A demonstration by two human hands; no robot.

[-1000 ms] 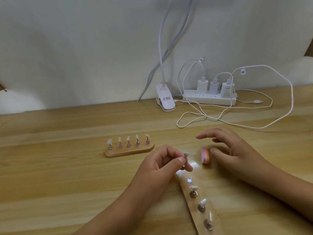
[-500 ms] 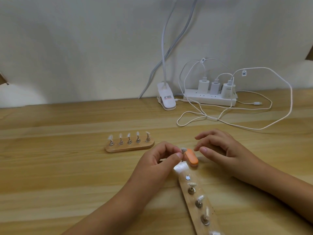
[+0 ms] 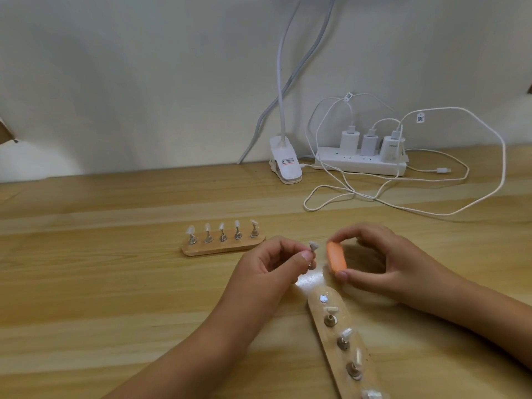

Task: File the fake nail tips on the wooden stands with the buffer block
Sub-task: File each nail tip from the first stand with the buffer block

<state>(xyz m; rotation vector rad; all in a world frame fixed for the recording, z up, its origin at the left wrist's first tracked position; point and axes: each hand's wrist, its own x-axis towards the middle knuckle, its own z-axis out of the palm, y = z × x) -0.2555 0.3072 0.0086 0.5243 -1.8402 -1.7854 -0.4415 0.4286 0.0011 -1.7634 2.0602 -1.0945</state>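
The left grip (image 3: 273,263) is pinching the peg (image 3: 311,264) under a tiny, light, probably brittle nail tip (image 3: 313,245) above the middle of the bench (image 3: 115,283), while the right grip (image 3: 397,263) is holding the orange, likely spongy buffer block (image 3: 336,256) by its ends just beside it.

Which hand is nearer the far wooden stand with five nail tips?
Left. The left hand is just right of the far stand; the right hand is farther right.

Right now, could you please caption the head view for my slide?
Left hand pinches a peg-mounted white nail tip while right hand holds an orange buffer block.
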